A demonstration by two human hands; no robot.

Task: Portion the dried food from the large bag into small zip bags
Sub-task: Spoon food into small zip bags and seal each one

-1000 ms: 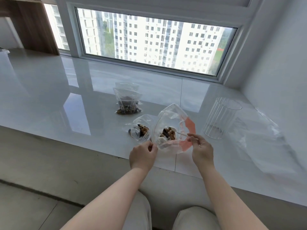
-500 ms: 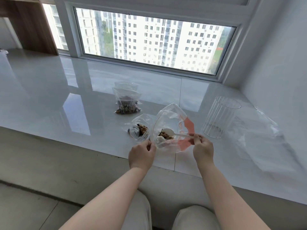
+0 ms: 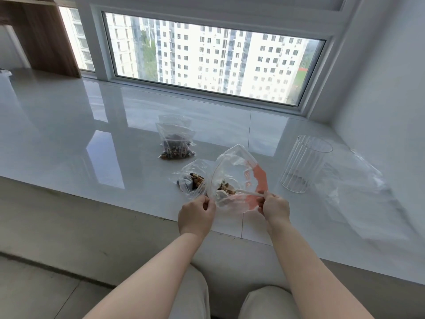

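Just beyond left hand [image 3: 196,214], zip bag [image 3: 234,178].

A wide window [image 3: 213,63] fills the upper middle of the frame, its white frame set above a glossy white sill [image 3: 69,134] that runs across the whole width. Through the glass stand tall white apartment blocks [image 3: 220,63], with patches of green trees between them and at the far right. At the upper left a brown wooden panel [image 3: 46,35] stands on the sill beside the window. A plain white wall [image 3: 391,77] closes the right side. Below the sill's front edge, at the lower left, lies a grey tiled floor [image 3: 46,295].
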